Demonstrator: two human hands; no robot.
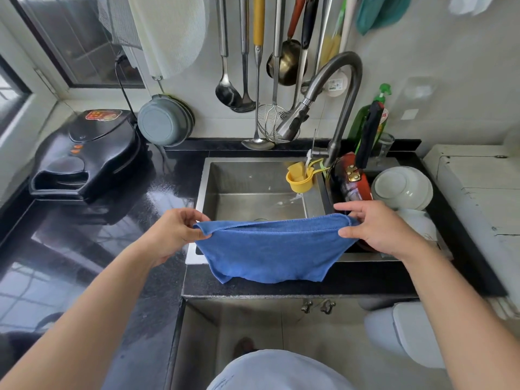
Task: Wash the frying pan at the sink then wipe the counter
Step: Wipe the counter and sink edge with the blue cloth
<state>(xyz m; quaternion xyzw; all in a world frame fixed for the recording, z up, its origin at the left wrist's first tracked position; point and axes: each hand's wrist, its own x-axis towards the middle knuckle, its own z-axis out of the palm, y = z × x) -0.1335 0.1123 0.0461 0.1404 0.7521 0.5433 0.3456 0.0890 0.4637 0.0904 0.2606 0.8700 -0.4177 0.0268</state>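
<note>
Two hands, left hand (171, 232) and right hand (377, 229), pinch the blue microfibre cloth (273, 249) by its top corners above the sink's (253, 178) front edge. Soft, light, limp; grip corners. Beyond, red frying pan (351, 178) stands in the rack.

Blue cloth (274, 249) stretched between left hand (174, 230), right hand (377, 229), above sink (253, 178)

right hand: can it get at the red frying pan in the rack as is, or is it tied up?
Probably not yet. The right hand pinches a corner of the blue cloth, as does the left hand. The red frying pan stands just beyond it, unobstructed, once the cloth is released.
</note>
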